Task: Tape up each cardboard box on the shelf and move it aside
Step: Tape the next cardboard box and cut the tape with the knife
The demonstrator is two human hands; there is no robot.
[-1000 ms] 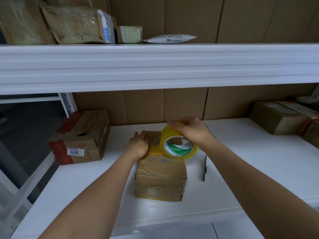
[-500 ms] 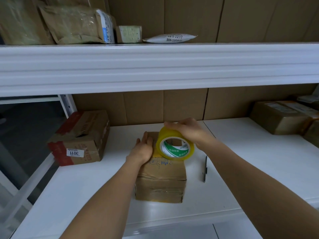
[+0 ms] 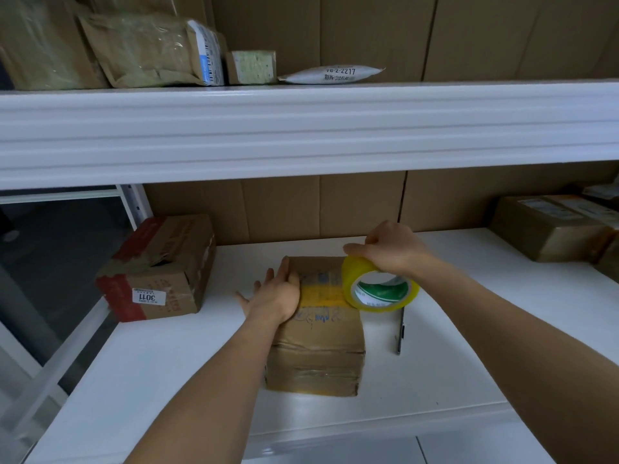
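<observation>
A small brown cardboard box (image 3: 318, 346) stands in the middle of the white shelf (image 3: 485, 346). A strip of yellow tape (image 3: 323, 293) runs across its top. My left hand (image 3: 273, 296) lies flat with straight fingers on the box's left top edge. My right hand (image 3: 390, 251) grips a yellow tape roll (image 3: 380, 286) with a green and white core, held at the box's right top edge, the strip leading from it.
A torn red and brown box (image 3: 160, 269) labelled 3011 sits at the shelf's left end. A dark utility knife (image 3: 399, 333) lies just right of the small box. More taped boxes (image 3: 549, 226) stand at the far right. The upper shelf (image 3: 301, 128) carries parcels and a white mailer.
My right hand has carried the tape roll rightward across the box top, leaving a yellow strip behind it. My left hand has slid to the box's left edge and flattened.
</observation>
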